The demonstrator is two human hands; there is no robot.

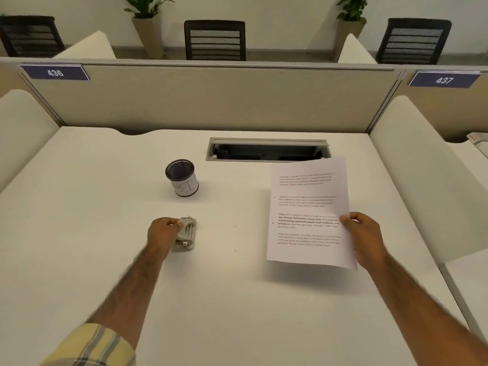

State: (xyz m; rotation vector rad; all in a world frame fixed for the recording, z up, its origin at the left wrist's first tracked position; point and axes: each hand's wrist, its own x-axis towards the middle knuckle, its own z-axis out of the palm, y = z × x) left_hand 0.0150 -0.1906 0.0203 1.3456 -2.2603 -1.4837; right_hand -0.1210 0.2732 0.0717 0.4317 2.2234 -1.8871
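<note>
A printed sheet of paper with several paragraphs of text hangs a little above the white desk, casting a shadow below it. My right hand pinches its right edge, thumb on top. Two small holes show along the sheet's left margin. A grey hole punch lies on the desk left of centre. My left hand grips its left side, fingers curled over its top end.
A black mesh pen cup with a white label stands behind the punch. An open cable tray sits at the back of the desk. Beige partitions marked 436 and 437 and white side dividers enclose the desk. Chairs and plants stand beyond.
</note>
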